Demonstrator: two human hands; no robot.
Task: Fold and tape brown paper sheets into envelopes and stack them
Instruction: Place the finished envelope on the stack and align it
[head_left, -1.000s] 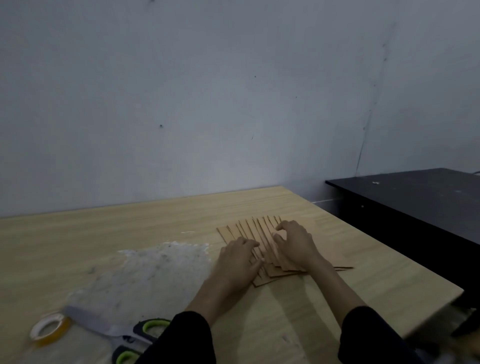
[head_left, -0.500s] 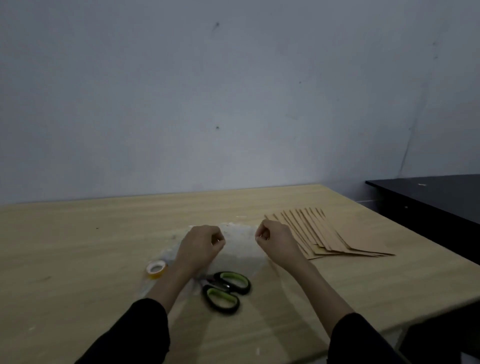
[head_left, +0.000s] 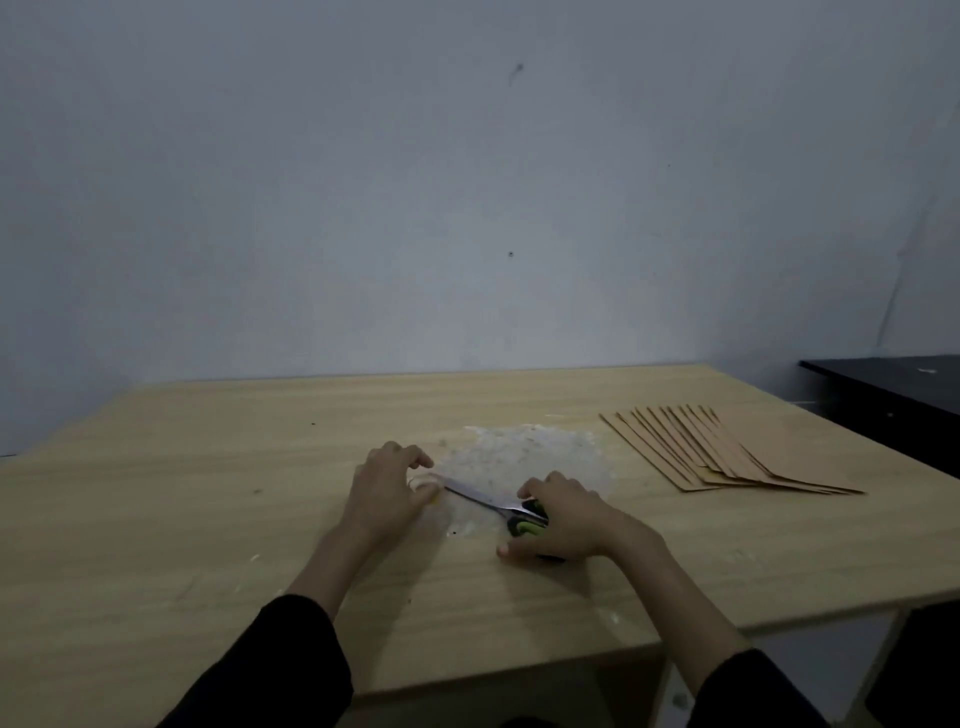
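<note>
On the table, right hand gripped scissors; at its 9 o'clock, left hand covered tape roll, grip unclear.

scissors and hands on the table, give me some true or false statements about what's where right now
1. The right hand holds the scissors by the handles. True.
2. The scissors' blades point toward the brown envelopes. False: they point the other way, toward the left hand and the tape roll.
3. The brown envelopes lie fanned out on the wooden table, to the right of both hands. True.
4. The left hand holds a brown envelope. False: it is at the tape roll and touches no envelope.
5. The black table stands at the left edge of the view. False: it is at the right edge.
</note>
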